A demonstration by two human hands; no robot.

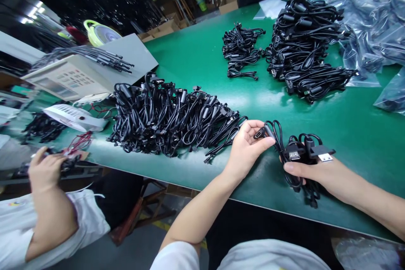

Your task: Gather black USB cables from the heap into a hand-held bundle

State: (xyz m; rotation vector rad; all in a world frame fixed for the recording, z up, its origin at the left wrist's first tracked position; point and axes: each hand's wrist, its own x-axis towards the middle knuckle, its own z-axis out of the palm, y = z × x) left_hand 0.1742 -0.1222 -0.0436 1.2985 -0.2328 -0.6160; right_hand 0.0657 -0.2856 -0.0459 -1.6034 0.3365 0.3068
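Two-handed over the green table, near its edge: pinches a coiled cable in the left hand, clasps a bunch of cables in the right hand, apparently gathering, likely calling next for careful untangling.

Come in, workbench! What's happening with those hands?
Left hand pinching a cable end. Right hand holding bundled black cables. Large cable pile beside left hand; nothing visibly blocking either.

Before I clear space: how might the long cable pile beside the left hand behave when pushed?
The long cable pile would probably shift piecemeal, being many separate folded cables. Its overlapping loops may snag and drag neighbours along. Tight bends suggest the cables are floppy, so it may slump.
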